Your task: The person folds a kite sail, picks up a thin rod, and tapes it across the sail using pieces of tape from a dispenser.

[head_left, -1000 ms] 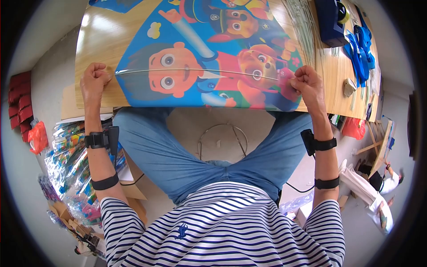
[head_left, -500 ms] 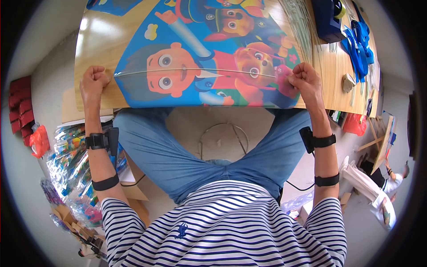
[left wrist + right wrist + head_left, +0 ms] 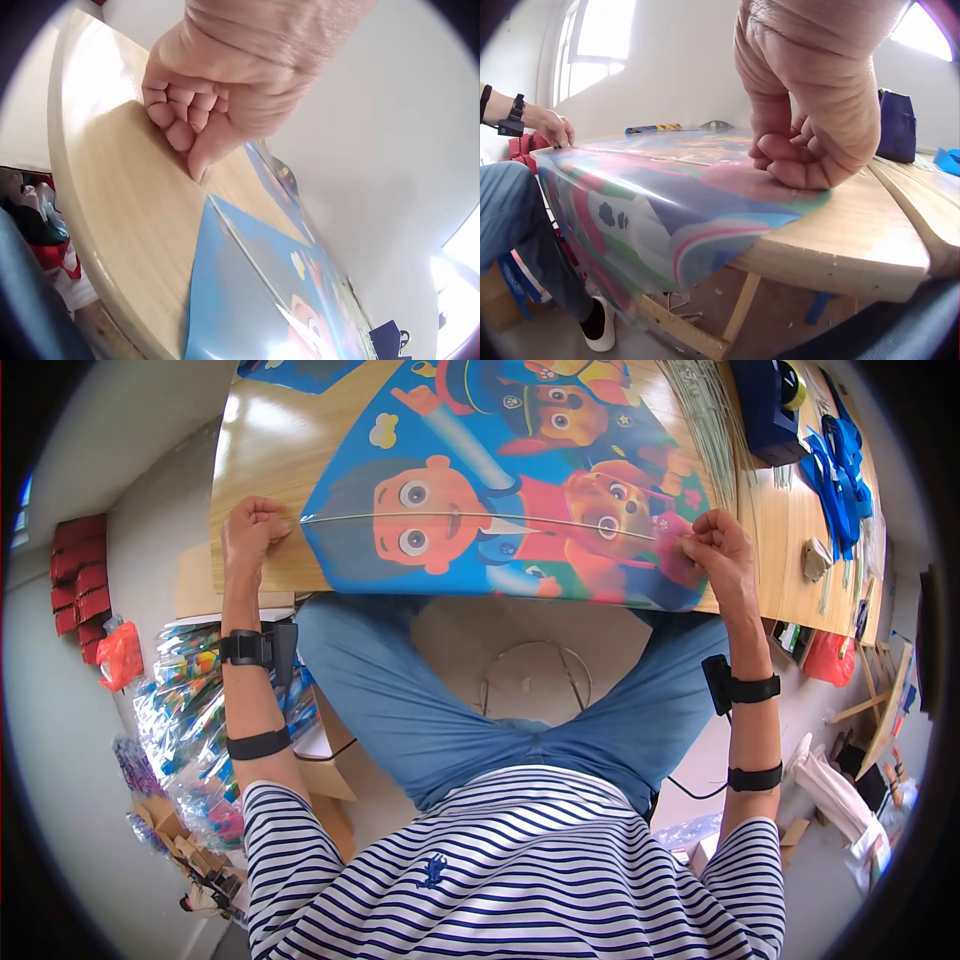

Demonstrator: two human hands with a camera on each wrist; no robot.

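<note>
A printed plastic sheet (image 3: 345, 480) with cartoon figures, shaped like a kite, lies on a wooden table and droops over its front edge. Across it runs a thin pale rod (image 3: 520, 518). At the rod's left end, just past the sheet's corner, my left hand (image 3: 252, 540) has thumb and forefinger pinched together. The left wrist view shows those fingertips right at the rod's tip, low over the wood. Near the opposite corner, my right hand (image 3: 725, 555) pinches at the rod's right end over the sheet. Its curled fingers hide that end in the right wrist view.
A bundle of thin rods (image 3: 705, 420) lies at the back right, beside a dark blue tape dispenser (image 3: 768, 415) and blue strips (image 3: 838, 480). Another printed sheet (image 3: 300, 372) is at the back left. Shiny plastic packets (image 3: 200, 720) are heaped left of my legs.
The head view has swung, so table, sheet and both hands appear farther right. Both hands keep their pinch at the rod's ends. A person in the right background has shifted.
</note>
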